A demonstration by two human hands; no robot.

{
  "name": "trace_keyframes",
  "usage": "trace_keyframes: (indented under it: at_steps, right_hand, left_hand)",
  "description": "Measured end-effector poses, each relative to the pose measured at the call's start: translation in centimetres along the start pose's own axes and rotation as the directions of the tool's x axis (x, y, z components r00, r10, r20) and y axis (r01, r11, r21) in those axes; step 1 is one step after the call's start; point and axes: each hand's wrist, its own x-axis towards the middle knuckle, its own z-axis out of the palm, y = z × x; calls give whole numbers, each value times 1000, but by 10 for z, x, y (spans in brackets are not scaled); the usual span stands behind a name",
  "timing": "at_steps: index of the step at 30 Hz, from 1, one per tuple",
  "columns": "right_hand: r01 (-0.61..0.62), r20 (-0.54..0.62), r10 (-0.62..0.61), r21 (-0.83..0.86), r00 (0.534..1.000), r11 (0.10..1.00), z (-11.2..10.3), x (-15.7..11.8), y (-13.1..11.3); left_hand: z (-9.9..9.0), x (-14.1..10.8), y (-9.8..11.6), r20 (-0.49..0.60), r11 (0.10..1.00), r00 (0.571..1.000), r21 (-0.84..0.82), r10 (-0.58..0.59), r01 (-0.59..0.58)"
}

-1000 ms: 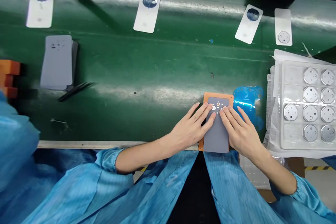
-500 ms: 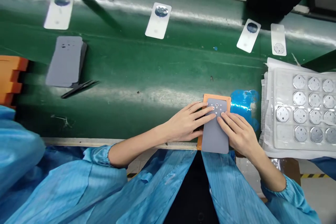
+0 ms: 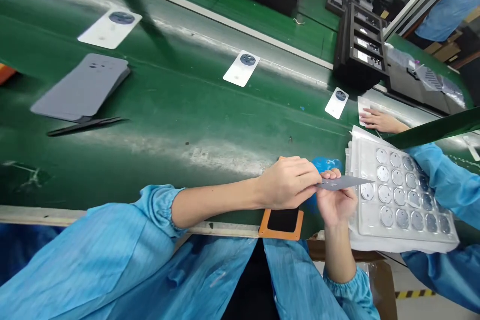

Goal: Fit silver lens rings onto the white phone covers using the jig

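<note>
A grey phone back panel (image 3: 347,182) is held up and tilted nearly edge-on above the bench. My left hand (image 3: 290,182) pinches its near end, the one with the small camera holes. Beneath it, my right hand (image 3: 336,202) grips the panel with the palm turned up and the fingertips curled at its edge. Below my hands lies an orange frame (image 3: 263,227) with a black inset, partly hidden by my left hand. Beside them is a shiny blue patch (image 3: 325,164) on the bench.
A clear tray (image 3: 362,217) of round metallic parts stands at right. A co-worker's hand (image 3: 380,121) touches a white panel. More white panels (image 3: 108,32) lie along the back. Grey panels (image 3: 80,87) are stacked at left beside black tweezers (image 3: 86,126). A green post (image 3: 442,129) crosses at right.
The grey panel has been lifted out of the orange frame and tilted up in both my hands. The view has turned rightward, and a co-worker's hand has appeared on the far right white panel.
</note>
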Motion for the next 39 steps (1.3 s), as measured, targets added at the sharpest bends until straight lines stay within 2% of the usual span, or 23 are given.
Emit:
trace_keyframes:
  at_steps: [2,4,5,7,8,9,11,13,14,16,17,19,21,23,25,27,30,32,34,36,39]
  right_hand:
    - [1,6,-1,34,1000,999,1,-1,2]
    - [35,11,-35,-24,999,999,3,-1,8]
    - [71,7,-71,-74,997,995,5,0,11]
    - [178,-5,-183,-199,983,964,12,10,18]
    - [236,-3,-245,-260,969,936,19,19,20]
    - [288,7,-300,-310,954,906,27,31,20]
    - [354,49,-361,-359,931,864,49,63,16]
    - [360,102,-347,-354,932,863,73,99,9]
    - [339,126,-315,-362,941,868,84,116,6]
    - [246,160,-191,-493,969,834,98,143,7]
    - [179,160,-101,-614,982,769,102,152,10]
    - [60,115,66,-831,991,553,101,163,19]
    - [11,61,125,-931,990,366,93,172,18]
    - [5,22,58,-963,998,271,84,186,-1]
    - [-29,-44,-99,-988,994,155,77,207,-34]
    - [-140,-145,-272,-989,951,39,71,231,-68]
    - [-362,-300,-429,-930,852,-69,62,259,-98]
    - [-470,-370,-473,-876,800,-110,57,270,-99]
    - [-538,-414,-491,-831,767,-141,55,276,-95]
    - [-567,-427,-495,-806,757,-172,56,277,-94]
    - [-512,-353,-490,-825,797,-240,66,271,-103]
  left_hand:
    - [2,-1,-1,-41,997,998,53,54,-52]
    - [4,0,-3,-119,998,991,28,59,-56]
    - [4,1,-4,-158,999,987,-22,21,-25]
    - [3,5,-10,-196,976,966,-171,-167,134]
    - [2,7,-14,-188,934,935,-256,-299,248]
    - [1,10,-19,-164,868,887,-344,-432,359]
    - [-1,15,-31,-108,688,758,-516,-643,510]
    - [-4,19,-43,-50,513,644,-652,-763,558]
    - [-7,20,-48,-31,454,603,-690,-797,564]
    - [-14,22,-56,-28,414,565,-710,-825,570]
    - [-19,24,-58,-39,423,569,-711,-822,562]
    - [-31,26,-59,-64,456,599,-715,-798,530]
    - [-46,29,-57,-85,487,630,-715,-772,501]
    - [-60,32,-53,-115,523,647,-701,-754,485]
    - [-71,34,-51,-166,568,657,-680,-735,464]
    - [-79,34,-50,-205,610,665,-646,-718,459]
    - [-85,33,-51,-211,665,692,-561,-691,493]
    - [-87,32,-51,-194,696,719,-506,-668,510]
    - [-87,32,-51,-187,725,741,-458,-645,515]
    - [-87,32,-50,-178,758,768,-402,-615,513]
    - [-85,32,-52,-187,822,813,-291,-551,490]
